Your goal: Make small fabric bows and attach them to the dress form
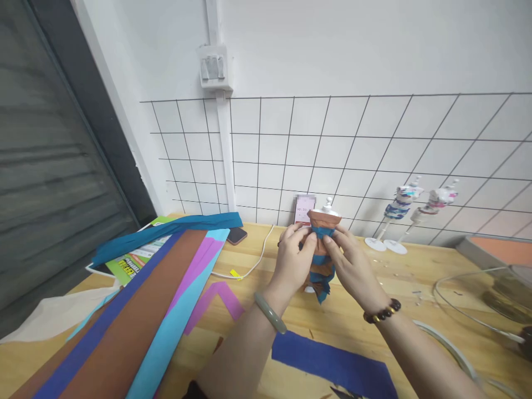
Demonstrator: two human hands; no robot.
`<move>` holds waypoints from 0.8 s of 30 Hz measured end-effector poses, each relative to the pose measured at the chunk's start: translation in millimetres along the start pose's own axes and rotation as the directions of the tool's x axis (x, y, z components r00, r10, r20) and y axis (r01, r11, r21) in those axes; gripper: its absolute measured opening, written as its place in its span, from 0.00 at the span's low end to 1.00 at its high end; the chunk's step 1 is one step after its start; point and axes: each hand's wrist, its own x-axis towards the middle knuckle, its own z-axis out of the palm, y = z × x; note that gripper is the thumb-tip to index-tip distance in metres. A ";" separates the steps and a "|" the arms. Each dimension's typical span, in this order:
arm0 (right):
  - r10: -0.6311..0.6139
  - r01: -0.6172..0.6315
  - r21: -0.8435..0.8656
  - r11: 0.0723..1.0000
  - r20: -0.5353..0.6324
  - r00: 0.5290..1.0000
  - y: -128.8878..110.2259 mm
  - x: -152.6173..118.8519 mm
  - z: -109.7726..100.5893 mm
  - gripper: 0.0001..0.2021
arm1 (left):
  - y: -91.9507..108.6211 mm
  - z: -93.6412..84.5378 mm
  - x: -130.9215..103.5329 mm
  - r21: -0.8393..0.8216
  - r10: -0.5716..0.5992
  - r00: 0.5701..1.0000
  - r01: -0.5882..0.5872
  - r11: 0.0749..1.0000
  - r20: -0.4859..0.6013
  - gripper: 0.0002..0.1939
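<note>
A small white dress form (322, 260) stands upright, wrapped in brown and teal strips that hang in folds at its lower part. On its left side, my left hand (293, 255) presses the wrap at the waist with thumb and fingers. My right hand (351, 257) holds the other side at the same height, its thumb on the front. Both thumbs lie near each other on the teal band. The fingertips behind the form are hidden. A dark blue strip (332, 363) lies on the table below my hands.
Long brown, blue, pink and cyan strips (153, 310) cover the table's left side. A phone showing a timer (305, 208) leans behind the form. Two decorated mini dress forms (402, 200) stand back right, near a grey tray (477, 257), cables and a glass container (513, 293).
</note>
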 end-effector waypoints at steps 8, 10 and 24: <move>-0.015 0.014 0.026 1.000 0.037 0.999 2.4 -0.4 -0.7 0.14 | -4.3 -3.0 -1.6 0.020 0.008 0.999 -0.008 1.000 -0.032 0.11; -0.022 0.021 0.030 0.999 0.050 0.998 1.7 -0.1 -2.3 0.14 | -4.7 -4.2 -0.6 0.012 0.010 1.000 -0.010 1.000 -0.025 0.11; -0.018 0.014 0.056 0.998 0.059 0.998 -0.7 -2.1 -2.4 0.13 | -7.1 -4.3 2.9 0.006 0.034 0.999 -0.034 0.999 -0.021 0.11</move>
